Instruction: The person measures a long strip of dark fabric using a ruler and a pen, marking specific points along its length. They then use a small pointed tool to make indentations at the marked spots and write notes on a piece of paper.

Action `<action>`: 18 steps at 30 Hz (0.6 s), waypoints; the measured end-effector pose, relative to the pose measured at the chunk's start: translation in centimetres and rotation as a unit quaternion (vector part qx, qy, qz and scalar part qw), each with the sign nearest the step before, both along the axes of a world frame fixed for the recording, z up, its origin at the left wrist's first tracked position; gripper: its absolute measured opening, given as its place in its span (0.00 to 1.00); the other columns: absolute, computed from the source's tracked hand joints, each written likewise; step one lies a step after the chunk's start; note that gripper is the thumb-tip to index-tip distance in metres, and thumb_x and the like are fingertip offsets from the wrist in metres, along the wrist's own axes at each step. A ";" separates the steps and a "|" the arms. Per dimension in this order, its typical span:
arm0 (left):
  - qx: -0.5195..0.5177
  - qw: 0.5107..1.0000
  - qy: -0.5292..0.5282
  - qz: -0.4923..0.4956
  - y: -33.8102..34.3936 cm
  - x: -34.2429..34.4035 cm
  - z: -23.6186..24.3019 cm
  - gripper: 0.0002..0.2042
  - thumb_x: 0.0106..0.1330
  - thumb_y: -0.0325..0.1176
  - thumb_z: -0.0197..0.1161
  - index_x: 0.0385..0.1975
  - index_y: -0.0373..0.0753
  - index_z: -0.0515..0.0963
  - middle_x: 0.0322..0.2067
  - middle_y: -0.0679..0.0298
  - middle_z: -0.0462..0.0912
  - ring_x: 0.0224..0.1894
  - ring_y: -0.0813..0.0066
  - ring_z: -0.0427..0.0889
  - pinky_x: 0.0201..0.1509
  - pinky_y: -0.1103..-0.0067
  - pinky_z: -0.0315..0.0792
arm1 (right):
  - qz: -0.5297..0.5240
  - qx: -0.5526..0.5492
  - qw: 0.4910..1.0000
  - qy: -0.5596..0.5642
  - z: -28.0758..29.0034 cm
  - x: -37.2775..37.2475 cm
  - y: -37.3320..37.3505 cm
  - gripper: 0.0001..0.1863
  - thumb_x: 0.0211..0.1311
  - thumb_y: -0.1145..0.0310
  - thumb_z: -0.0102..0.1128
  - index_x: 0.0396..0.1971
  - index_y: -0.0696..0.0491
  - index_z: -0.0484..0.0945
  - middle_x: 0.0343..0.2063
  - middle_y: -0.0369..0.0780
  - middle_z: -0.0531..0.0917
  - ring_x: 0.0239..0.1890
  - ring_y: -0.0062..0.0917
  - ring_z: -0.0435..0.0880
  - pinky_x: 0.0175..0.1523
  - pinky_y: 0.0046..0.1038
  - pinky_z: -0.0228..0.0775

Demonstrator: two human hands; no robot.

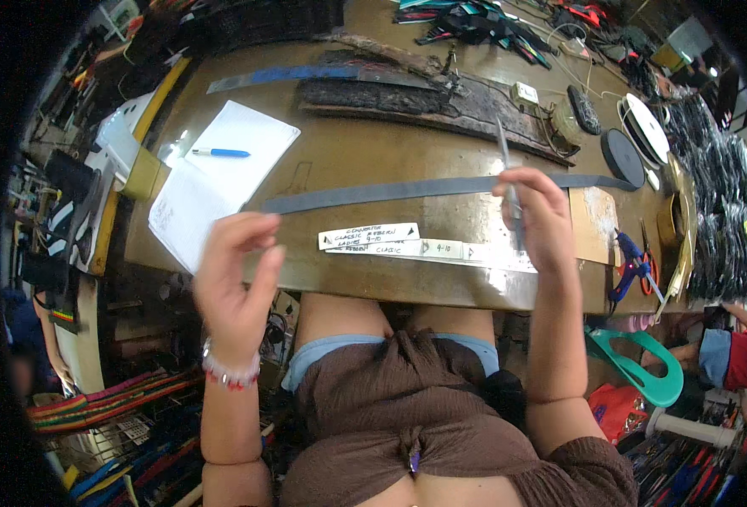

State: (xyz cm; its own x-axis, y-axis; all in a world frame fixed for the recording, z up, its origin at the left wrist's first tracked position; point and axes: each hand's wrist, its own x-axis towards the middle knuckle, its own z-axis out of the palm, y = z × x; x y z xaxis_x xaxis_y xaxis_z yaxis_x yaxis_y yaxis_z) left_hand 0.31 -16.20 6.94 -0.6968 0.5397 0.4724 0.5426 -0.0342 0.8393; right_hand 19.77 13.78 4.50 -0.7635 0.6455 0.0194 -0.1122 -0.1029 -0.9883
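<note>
The right hand (536, 211) is raised over the near part of a worn brown wooden workbench (365, 160), its fingers curled shut around a thin grey metal tool, blade-like in shape (507, 173), whose slender tip rises above the knuckles and points away from the person. Just beyond that hand, and passing behind it, a long dark grey strap of flat material (407, 190) lies across the bench from side to side. Below and to the inner side of the right hand, near the bench's front edge, lie several white paper strips with handwriting (390, 241), overlapping one another. The left hand (234, 275) is lifted in front of the bench edge with its palm turned toward the person and its fingers loosely bent; whether anything small is pinched at the fingertips cannot be told. A beaded bracelet in white and red (231, 372) circles its wrist. Just beyond the left hand lie white sheets of paper (221, 165) with a blue pen (221, 153) resting on them. To the outer side of the right hand, at the bench's far end, sit scissors with blue and orange handles (635, 266).
</note>
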 end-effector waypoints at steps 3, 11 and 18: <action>-0.101 0.992 0.044 -0.066 2.5 -1.1 -2.4 0.08 0.61 0.24 0.64 0.39 0.36 0.82 0.43 0.59 0.83 0.45 0.69 0.82 0.49 0.76 0.75 | -0.033 0.021 0.998 0.056 -0.3 4.3 -0.7 0.10 0.67 0.70 0.55 0.44 0.58 0.74 0.32 0.41 0.81 0.29 0.20 0.79 0.32 0.20 0.71; -0.279 0.928 0.168 -0.180 6.9 -1.6 -7.9 0.23 0.57 0.30 0.68 0.56 0.41 0.74 0.47 0.59 0.82 0.52 0.60 0.77 0.59 0.69 0.69 | -0.246 0.152 0.957 -0.011 -4.8 10.0 -1.3 0.15 0.71 0.64 0.49 0.49 0.56 0.74 0.33 0.40 0.82 0.28 0.20 0.79 0.34 0.21 0.71; -0.284 0.936 0.141 -0.153 6.3 -2.6 -8.1 0.29 0.53 0.30 0.72 0.57 0.41 0.73 0.46 0.59 0.82 0.50 0.60 0.78 0.58 0.68 0.70 | -0.303 0.373 0.873 -0.087 -6.2 10.1 -1.9 0.18 0.68 0.64 0.50 0.53 0.57 0.76 0.39 0.43 0.85 0.35 0.24 0.82 0.45 0.27 0.73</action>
